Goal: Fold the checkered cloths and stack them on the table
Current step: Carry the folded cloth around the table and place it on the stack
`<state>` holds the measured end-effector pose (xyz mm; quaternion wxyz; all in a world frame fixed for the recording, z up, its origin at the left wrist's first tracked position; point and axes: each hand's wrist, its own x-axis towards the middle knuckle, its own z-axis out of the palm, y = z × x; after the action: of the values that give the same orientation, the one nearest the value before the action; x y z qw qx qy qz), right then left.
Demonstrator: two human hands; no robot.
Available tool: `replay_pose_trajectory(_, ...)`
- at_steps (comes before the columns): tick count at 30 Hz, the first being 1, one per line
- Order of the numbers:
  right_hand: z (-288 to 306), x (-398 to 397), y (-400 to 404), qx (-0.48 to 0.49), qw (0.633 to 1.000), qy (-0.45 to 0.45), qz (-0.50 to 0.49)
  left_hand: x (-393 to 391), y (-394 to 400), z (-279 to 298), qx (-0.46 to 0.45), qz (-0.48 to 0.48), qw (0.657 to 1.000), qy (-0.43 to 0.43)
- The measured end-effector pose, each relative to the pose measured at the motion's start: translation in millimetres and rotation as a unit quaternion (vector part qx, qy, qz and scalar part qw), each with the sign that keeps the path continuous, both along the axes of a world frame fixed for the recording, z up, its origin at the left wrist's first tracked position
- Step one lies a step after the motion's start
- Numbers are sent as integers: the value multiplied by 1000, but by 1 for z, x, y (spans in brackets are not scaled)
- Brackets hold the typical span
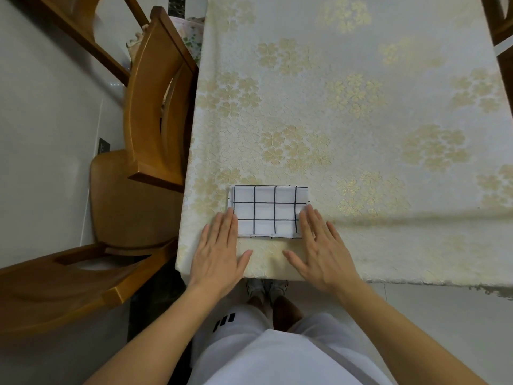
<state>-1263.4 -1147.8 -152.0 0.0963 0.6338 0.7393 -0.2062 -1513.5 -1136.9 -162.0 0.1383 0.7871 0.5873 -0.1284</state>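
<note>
A white checkered cloth (268, 211) with black grid lines lies folded into a neat rectangle near the front left corner of the table (361, 120). My left hand (219, 252) lies flat, fingers together, its fingertips on the cloth's left edge. On the other side, my right hand (319, 248) rests flat with fingertips touching the cloth's right edge. Both hands hold nothing. Layered edges show at the cloth's front and left sides, so it may be more than one piece; I cannot tell.
A cream tablecloth with gold flower patterns covers the table. Wooden chairs (158, 107) stand close along the table's left side, another (55, 290) at lower left. A chair part (499, 20) shows at the top right. The table's front edge is just below my hands.
</note>
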Motion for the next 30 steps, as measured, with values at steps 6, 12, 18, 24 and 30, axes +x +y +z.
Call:
replay_pose_trajectory(6, -2, -7, 14, -22, 1000, 10, -16, 5, 2, -3, -19, 23, 999, -44)
replay_pose_trajectory(12, -3, -11, 11, -21, 1000, 7, -12, 8, 0, -1, -16, 22, 998, -53)
replay_pose_trajectory(18, 3, -7, 19, 9, 1000, 3, -22, 12, 13, 9, 33, 23, 998, -41)
replay_pose_trajectory(24, 2, -12, 41, 14, 1000, -10, -1, 28, 54, -1, 65, -43, 996, -37)
replay_pose_trajectory(30, -4, -14, 50, -7, 1000, -17, -2, 21, 65, -15, 63, -83, 995, -7)
